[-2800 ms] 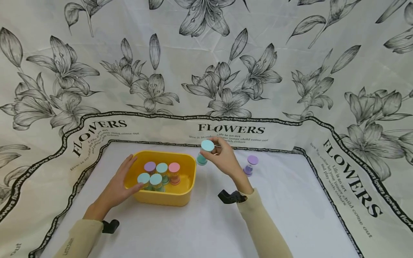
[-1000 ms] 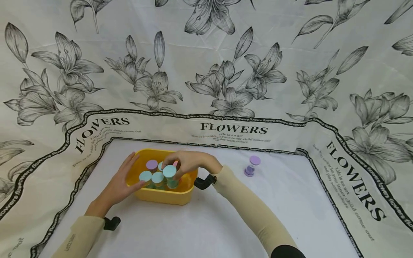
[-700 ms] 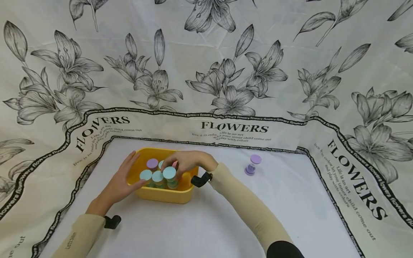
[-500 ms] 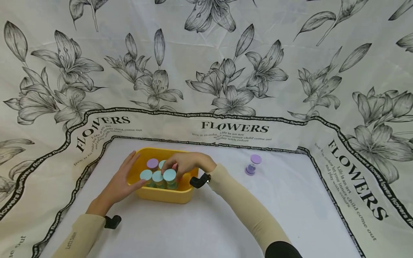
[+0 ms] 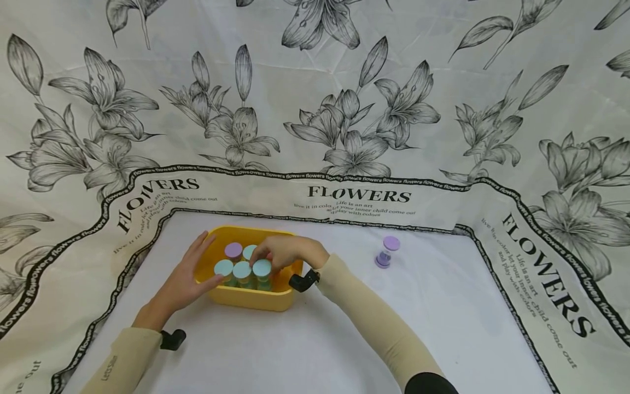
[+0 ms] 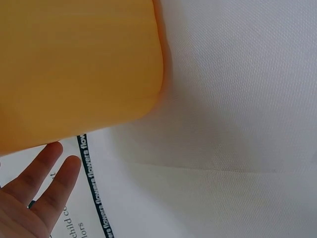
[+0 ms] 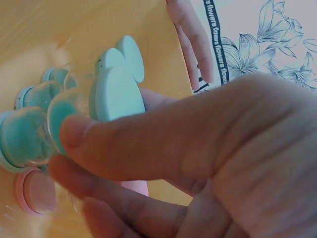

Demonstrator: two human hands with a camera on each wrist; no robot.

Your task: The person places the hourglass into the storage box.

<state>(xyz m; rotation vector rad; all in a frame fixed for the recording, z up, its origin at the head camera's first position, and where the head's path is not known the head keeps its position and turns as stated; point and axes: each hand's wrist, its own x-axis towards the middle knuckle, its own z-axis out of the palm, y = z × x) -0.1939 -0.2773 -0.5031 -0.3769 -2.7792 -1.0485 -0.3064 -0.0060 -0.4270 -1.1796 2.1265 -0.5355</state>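
A yellow bin point(image 5: 246, 299) stands on the white cloth, holding several hourglasses. My right hand point(image 5: 283, 253) reaches into it and pinches a teal-capped hourglass point(image 5: 262, 268) at the front. In the right wrist view, the thumb lies against the glass of a teal sand timer point(image 7: 62, 111), whose cap has a rabbit-like shape. Two more teal-capped hourglasses point(image 5: 242, 270) stand left of it, with a purple-capped hourglass point(image 5: 233, 250) behind. A pink one point(image 7: 34, 191) is mostly covered by the hand. My left hand point(image 5: 184, 279) rests at the bin's left side, fingers extended, thumb over the near rim.
A purple hourglass point(image 5: 388, 251) stands alone on the cloth, right of the bin. Behind the table hangs a flower-printed curtain point(image 5: 334, 109) with a black lettered border.
My right hand has carried the teal hourglass leftward into the bin and lowered it beside the others. The left hand has stayed at the bin's left side.
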